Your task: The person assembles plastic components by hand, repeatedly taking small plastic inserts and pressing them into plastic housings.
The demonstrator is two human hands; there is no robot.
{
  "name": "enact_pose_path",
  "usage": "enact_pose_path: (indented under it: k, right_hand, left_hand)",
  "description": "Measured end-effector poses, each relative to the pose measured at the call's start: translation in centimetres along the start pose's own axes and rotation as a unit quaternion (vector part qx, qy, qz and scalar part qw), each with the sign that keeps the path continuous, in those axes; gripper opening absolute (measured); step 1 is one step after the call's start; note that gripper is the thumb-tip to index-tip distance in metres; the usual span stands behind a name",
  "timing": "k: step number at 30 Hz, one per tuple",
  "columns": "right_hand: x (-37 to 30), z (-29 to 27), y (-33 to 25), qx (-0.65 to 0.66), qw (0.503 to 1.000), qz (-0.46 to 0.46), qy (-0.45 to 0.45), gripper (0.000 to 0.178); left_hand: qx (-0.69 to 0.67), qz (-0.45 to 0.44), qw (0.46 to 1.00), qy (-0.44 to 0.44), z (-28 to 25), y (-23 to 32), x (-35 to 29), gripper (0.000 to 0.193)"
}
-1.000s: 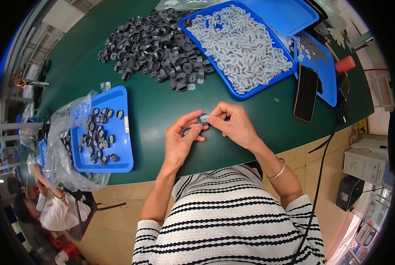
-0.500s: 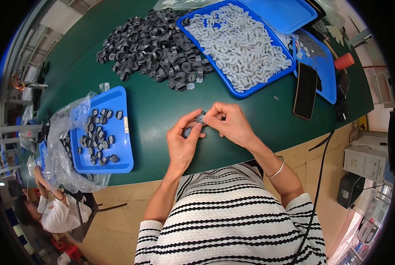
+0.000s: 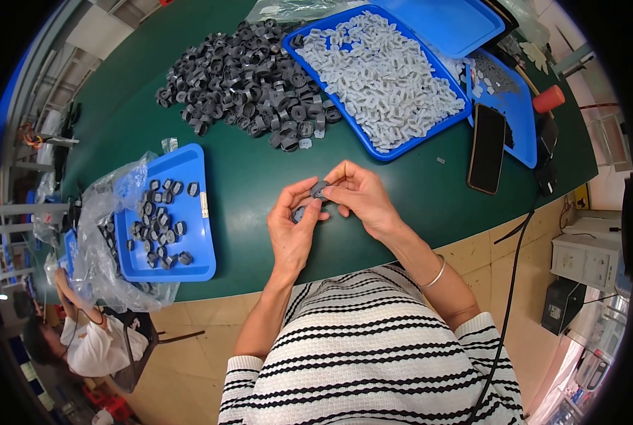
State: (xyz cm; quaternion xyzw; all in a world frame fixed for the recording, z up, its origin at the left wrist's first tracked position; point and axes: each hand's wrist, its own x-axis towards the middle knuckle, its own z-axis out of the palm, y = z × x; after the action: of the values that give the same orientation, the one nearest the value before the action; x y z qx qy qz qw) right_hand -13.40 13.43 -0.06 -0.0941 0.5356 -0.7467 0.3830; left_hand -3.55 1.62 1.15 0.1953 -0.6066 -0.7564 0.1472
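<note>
- Green table [image 3: 246,170] ran under the work, with a heap [image 3: 249,81] of dark rings at eleven o'clock from the hands and a tray [image 3: 381,155] of white bits [image 3: 394,78] at one o'clock.
- Half curled, the left hand [image 3: 292,230] pinched a grey part [image 3: 319,188] over the table between thumb and finger; a second part [image 3: 299,214] sat lower in that hand, at seven o'clock from the first. With two pieces in one grip, a slackened finger could let the lower one drop.
- Nearly closed, the right hand [image 3: 365,202] gripped the same part from three o'clock (exactly where its thumb pressed, I could not tell). Lopsided pressure might tilt the part or spring it loose.
- Fingertips covered much of it, so a flaw could pass unnoticed.
- If dropped, it might bounce toward twelve and get lost near the heap, or go over the edge at six.
- At nine o'clock stood a blue tray [image 3: 192,244] of similar pieces, a clear bag [image 3: 93,248] bunched along its far side; a tug on that film could shift the tray.
</note>
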Motion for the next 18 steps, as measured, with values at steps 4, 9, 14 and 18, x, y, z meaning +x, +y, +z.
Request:
enact_pose_path:
  k: [4,9,14,18]
  right_hand:
    - [0.3,0.2,0.9,-0.106,0.989,-0.095,0.030,0.014]
    - [0.2,-0.3,-0.5,-0.214,0.969,-0.126,-0.018,0.014]
    - [-1.2,-0.3,-2.0,-0.333,0.920,-0.199,-0.054,0.023]
    - [-1.0,-1.1,-1.6,-0.442,0.841,-0.303,-0.074,0.031]
  left_hand:
    - [0.010,-0.019,1.000,-0.001,-0.2,0.2,0.1,0.032]
    - [0.046,-0.045,0.998,0.000,-1.0,0.7,0.9,0.025]
    - [0.008,-0.112,0.993,-0.039,-1.7,0.7,1.5,0.020]
    - [0.026,-0.124,0.990,-0.069,-2.0,1.3,1.7,0.021]
